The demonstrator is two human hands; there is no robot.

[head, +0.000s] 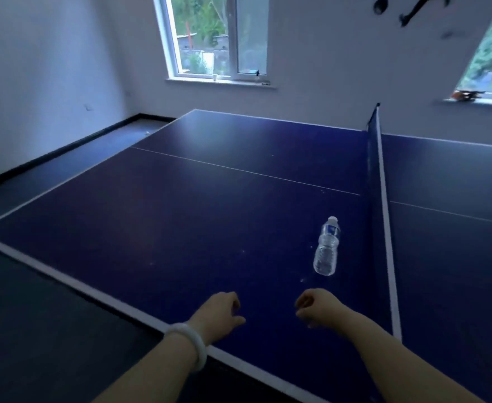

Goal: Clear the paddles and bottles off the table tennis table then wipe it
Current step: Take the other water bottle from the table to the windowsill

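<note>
Right hand (316,308) loosely curled, empty, likely nearest the water bottle (327,248) near the net (379,158); wrap mid-body, lift off desk (151,216). Left hand (220,311) idle, empty.

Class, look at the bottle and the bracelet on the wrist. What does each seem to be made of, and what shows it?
Bottle: seemingly thin clear plastic, glossy; the table's blue shows through its ribbed body, with a white cap and blue label.
Bracelet: a rigid, smooth, milky white band with a soft sheen, perhaps jade, stone or glass; the look leaves it open.

Open tabletop ahead of both hands

Only a bottle (327,248) stands beyond the right hand (316,308); the net (379,181) walls off its right side.
</note>
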